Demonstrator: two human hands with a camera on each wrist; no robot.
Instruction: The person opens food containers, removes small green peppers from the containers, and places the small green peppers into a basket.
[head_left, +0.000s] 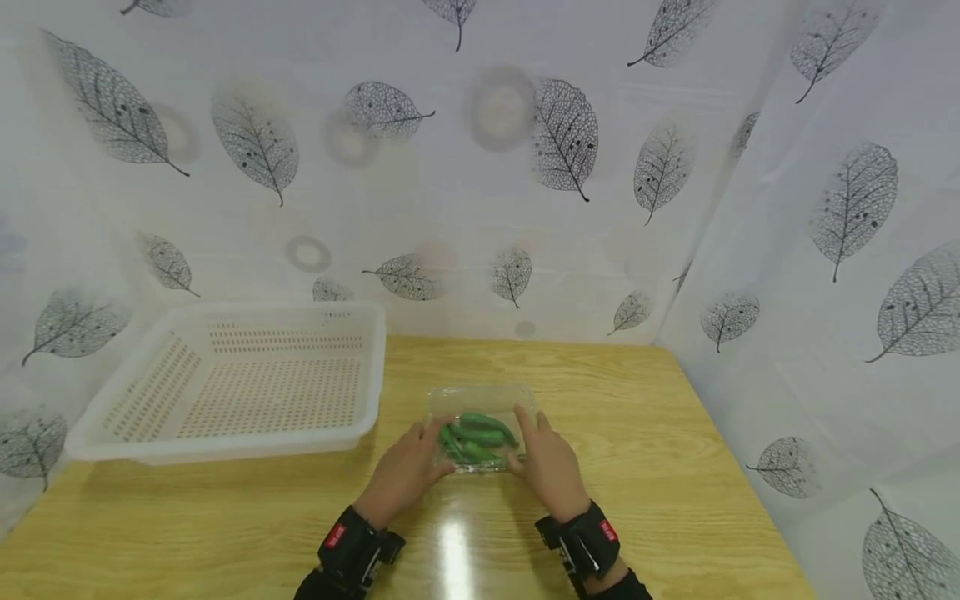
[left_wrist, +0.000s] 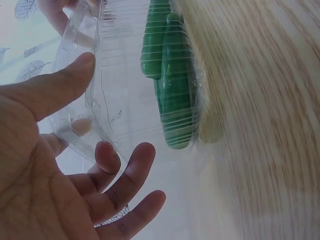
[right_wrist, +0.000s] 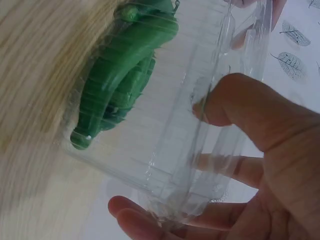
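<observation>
A clear plastic box (head_left: 480,400) with several green peppers (head_left: 482,436) in it sits on the table before me. At its left side my left hand (head_left: 405,471) holds the rim, the thumb on the near edge and the index finger farther along the side. My right hand (head_left: 553,468) grips the opposite side; in the right wrist view its thumb presses the rim of the box (right_wrist: 165,145) while other fingers go round the corner. The peppers (left_wrist: 176,85) lie at the bottom, seen through the ribbed wall. Whether the lid is fully closed I cannot tell.
To the left stands a large white perforated basket (head_left: 270,400), a short way from the box. The wooden table (head_left: 637,500) ends at a leaf-patterned white curtain (head_left: 450,208) behind and on the right. Black camera straps (head_left: 352,546) sit on both wrists.
</observation>
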